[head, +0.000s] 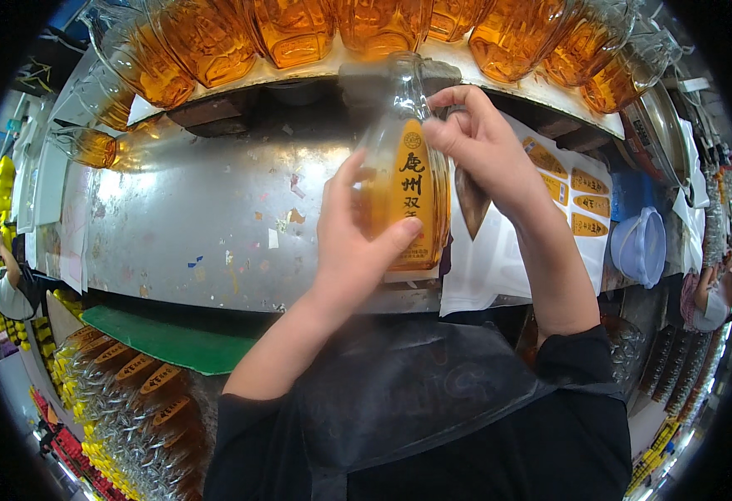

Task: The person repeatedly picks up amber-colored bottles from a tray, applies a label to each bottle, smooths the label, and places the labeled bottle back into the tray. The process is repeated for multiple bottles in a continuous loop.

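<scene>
A clear glass bottle of amber liquid [375,188] stands on the metal worktable, with a long orange label [412,188] on the side facing me. My left hand [360,225] holds the bottle's lower body, its thumb lying over the label. My right hand [482,138] is at the bottle's neck and shoulder, thumb and index finger bent close to the glass. Whether these fingers pinch anything is unclear. Beneath that hand hangs or lies a dark, pointed brown piece [472,203]. White backing sheets with orange labels [591,205] lie right of the bottle.
Several amber-filled glass bottles [209,44] line a raised white shelf across the back. Another lies at the left [87,145]. The metal worktable [172,206] bears paper scraps. A blue bucket [641,247] is at the right, a green board [172,341] at front left, beside many labelled bottles [140,401].
</scene>
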Demonstrator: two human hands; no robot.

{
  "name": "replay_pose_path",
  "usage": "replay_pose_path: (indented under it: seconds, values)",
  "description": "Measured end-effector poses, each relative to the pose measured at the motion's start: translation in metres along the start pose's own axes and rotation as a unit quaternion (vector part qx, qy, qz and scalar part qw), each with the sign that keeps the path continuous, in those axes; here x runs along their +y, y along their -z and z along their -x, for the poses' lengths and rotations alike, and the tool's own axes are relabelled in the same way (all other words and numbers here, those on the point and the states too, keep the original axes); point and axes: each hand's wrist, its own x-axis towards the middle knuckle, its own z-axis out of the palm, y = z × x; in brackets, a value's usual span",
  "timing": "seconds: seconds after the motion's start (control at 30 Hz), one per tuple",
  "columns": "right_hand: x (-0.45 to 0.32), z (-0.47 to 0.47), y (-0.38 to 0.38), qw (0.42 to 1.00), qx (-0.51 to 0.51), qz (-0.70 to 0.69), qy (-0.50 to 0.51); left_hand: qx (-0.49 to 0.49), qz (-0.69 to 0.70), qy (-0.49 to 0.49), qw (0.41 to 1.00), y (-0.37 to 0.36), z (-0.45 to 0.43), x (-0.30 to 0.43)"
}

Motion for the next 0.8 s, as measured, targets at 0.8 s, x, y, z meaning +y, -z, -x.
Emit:
replay_pose_path:
  seconds: [0.8]
  values:
    - [0.0085, 0.0026, -0.0029, 0.993, 0.044, 0.106, 0.009, 0.002, 0.000, -0.001, 1.000, -0.0011, 0.0008, -0.0023]
